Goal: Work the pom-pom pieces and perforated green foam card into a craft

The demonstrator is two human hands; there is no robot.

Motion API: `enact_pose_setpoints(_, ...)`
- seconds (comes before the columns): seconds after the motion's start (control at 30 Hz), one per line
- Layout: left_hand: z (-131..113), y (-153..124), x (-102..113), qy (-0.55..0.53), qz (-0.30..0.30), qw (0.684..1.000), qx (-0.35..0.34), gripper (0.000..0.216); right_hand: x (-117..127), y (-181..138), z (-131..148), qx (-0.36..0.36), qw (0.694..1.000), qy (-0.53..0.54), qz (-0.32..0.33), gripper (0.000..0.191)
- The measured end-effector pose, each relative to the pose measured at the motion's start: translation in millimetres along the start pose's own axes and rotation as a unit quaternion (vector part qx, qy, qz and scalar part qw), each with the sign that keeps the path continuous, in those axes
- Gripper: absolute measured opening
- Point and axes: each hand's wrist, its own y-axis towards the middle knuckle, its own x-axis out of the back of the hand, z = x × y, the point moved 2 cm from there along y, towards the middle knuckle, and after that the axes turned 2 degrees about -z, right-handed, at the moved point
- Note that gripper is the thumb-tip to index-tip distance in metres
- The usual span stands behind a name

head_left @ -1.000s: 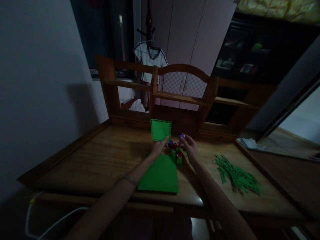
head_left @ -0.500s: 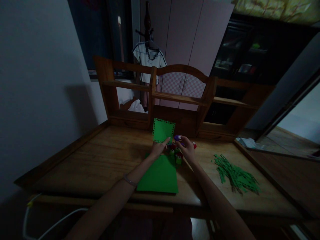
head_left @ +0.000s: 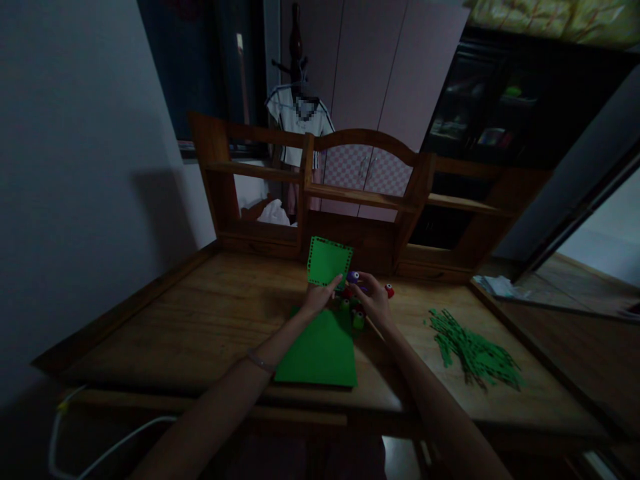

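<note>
Two bare hands work close together: the left hand [head_left: 320, 298] pinches a green sheet [head_left: 329, 262] near its lower right corner, thumb across the front, the sheet standing up just beyond the hand. The right hand [head_left: 376, 307] seems to pinch a small purple piece [head_left: 353, 277] with a white eye between thumb and fingertips, just beside the sheet's right edge. The sheet is probably very light and thin, yet stiff enough to stand from one grip; its border of small holes looks like the weak part, likely to tear or bend, so the plain area just inside it would be the safer hold. The purple piece looks small, rounded and light, perhaps smooth enough to slip, and best gripped by its sides. Under the left wrist lies a green stack [head_left: 316, 353]; between the hands sits a green eyed piece [head_left: 359, 321], beyond the right hand a red eyed piece [head_left: 389, 291], and well to its right green strips [head_left: 475, 350]. No brand, label or writing can be read in the dim light.
</note>
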Motion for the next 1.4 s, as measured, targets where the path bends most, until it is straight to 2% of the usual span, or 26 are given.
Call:
enact_pose_setpoints(0.17,-1,0,0,-0.010,-0.004,1.000,-0.019,0.044,-1,-1,1,-0.001,1.000,0.002,-0.003,0.034)
enact_pose_setpoints(0.47,2,0,0,0.020,0.023,1.000,-0.003,0.051,1,-2,6,0.007,0.999,-0.015,-0.028,0.034)
enact_pose_setpoints(0.97,3,0,-1,0.025,0.013,0.999,0.032,0.054,0,-3,10,0.022,1.000,-0.018,-0.002,0.031)
enact_pose_setpoints(1.13,-6,-4,2,0.013,0.002,1.000,0.020,0.052,-1,-4,10,0.022,0.999,-0.026,0.004,0.030)
enact_pose_setpoints(1.4,-5,-4,2,0.009,-0.010,1.000,0.004,0.046,0,-3,12,0.019,0.999,-0.022,-0.019,0.032)
